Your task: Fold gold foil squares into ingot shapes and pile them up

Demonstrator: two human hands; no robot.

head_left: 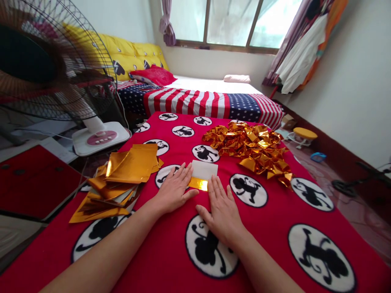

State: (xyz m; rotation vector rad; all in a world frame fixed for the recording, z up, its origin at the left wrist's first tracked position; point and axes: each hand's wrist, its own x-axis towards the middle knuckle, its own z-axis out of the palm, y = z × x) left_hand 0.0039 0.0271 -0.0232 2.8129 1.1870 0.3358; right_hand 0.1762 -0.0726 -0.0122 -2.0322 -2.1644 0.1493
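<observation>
Between my hands lies a sheet of gold foil paper (205, 168), its pale back facing up and its near edge folded over to show a shiny gold strip. My left hand (175, 189) rests flat, fingertips on the sheet's left side. On the right side, my right hand (222, 207) presses with its fingers stretched out. To the left sits a loose stack of flat gold foil sheets (132, 165). A heap of folded gold foil pieces (249, 140) spreads across the cloth at the far right.
Under everything is a red cloth (269, 228) with black-and-white round prints. An electric fan (100, 136) stands at the left, blades blurred. Beyond the cloth is a bed with a striped and starred cover (189, 101). A yellow-topped stool (305, 133) is on the right-hand floor.
</observation>
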